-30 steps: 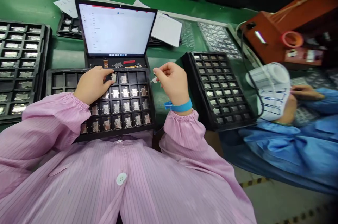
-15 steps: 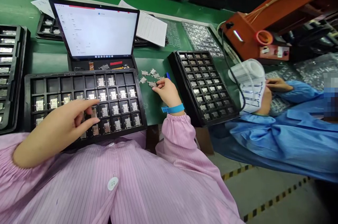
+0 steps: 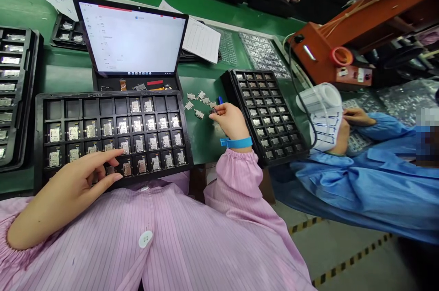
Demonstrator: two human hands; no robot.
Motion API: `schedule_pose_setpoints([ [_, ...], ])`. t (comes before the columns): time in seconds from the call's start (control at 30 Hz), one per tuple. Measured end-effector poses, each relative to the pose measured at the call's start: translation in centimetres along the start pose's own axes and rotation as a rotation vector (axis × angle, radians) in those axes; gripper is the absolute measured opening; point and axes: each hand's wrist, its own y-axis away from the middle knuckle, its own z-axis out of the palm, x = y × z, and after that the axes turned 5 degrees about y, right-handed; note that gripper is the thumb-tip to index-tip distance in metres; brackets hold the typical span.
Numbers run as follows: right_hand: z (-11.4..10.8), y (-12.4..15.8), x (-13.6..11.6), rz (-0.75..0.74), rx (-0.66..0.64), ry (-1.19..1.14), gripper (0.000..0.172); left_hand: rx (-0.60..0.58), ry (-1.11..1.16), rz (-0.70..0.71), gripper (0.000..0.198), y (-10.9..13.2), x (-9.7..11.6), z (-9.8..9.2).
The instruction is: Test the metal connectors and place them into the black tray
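Note:
My left hand [image 3: 80, 183] hovers over the near edge of a black compartment tray [image 3: 40, 140], thumb and forefinger apart, holding nothing that I can see. Small silver metal parts on dark boards [image 3: 122, 125] sit in most compartments; the far row is mostly bare. To the right of the tray, my right hand [image 3: 233, 122] pinches a small metal part [image 3: 213, 111], largely hidden by the fingertips. Several loose silver metal parts [image 3: 199, 113] lie on the green table [image 3: 202, 142] beside these fingers. A blue band circles my right wrist.
Behind the tray stands a laptop [image 3: 132, 44] with its screen lit. More black trays stand at the left [image 3: 32, 99] and right [image 3: 229, 85]. Papers [image 3: 202, 39] lie behind the laptop. A blue-sleeved person [image 3: 360, 181] works at the right near a white roll [image 3: 320, 99].
My left hand has moved down and left, toward the tray's near edge, with its fingers still apart. My right hand has shifted right, away from the loose parts, still pinching.

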Motion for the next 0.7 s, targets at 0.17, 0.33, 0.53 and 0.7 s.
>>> schedule_pose_setpoints([
  [0.17, 0.8, -0.5, -1.1, -0.053, -0.145, -0.021, 0.025, -0.039, 0.03, -0.012, 0.053, -0.4, 0.2, 0.2],
  [0.33, 1.2, -0.6, -1.6, -0.047, -0.122, 0.043, 0.029, -0.069, 0.052, 0.005, 0.049, -0.7, 0.3, 0.5],
  [0.53, 0.7, 6.2, -7.7, -0.013, -0.297, -0.579, 0.034, -0.021, 0.175, 0.008, 0.039, -0.9, 1.4, 0.7],
  [0.7, 2.2, 13.4, -13.8, -0.004, -0.885, -0.985, 0.045, 0.085, 0.401, 0.085, 0.026, -1.7, 3.6, 0.9],
])
